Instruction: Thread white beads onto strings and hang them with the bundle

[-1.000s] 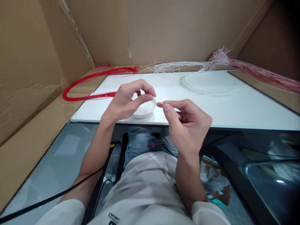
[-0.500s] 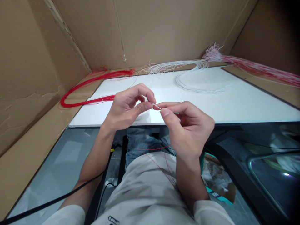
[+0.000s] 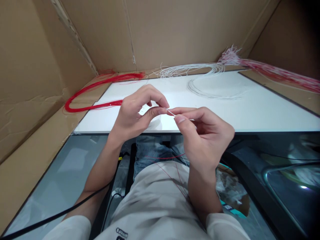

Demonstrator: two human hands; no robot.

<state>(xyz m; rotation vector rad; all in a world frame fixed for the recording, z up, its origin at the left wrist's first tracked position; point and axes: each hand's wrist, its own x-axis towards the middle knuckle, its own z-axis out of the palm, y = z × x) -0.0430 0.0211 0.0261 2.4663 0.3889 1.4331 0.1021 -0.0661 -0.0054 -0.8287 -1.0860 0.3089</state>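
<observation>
Above the front part of the white board, my left hand [image 3: 140,115] pinches the tip of a thin white wire [image 3: 171,112] between thumb and forefinger. My right hand [image 3: 206,135] grips the same wire a short way along, thumb against forefinger, the other fingers curled. The fingertips of both hands nearly meet. Thin red wires [image 3: 172,157] hang below my right hand, over my lap and shirt, with a pale strand beside them. What lies inside my right palm is mostly hidden.
A red wire bundle [image 3: 75,100] curves at the left of the white board [image 3: 262,113]. Loose white wires [image 3: 192,70] lie along the back. A red and white bundle [image 3: 277,70] rests at the back right. Cardboard walls [image 3: 175,30] enclose the table; a black cable [image 3: 62,211] crosses my left arm.
Both hands have shifted slightly to the right in the picture, still holding the wire. The fingers of my left hand look a little straighter.
</observation>
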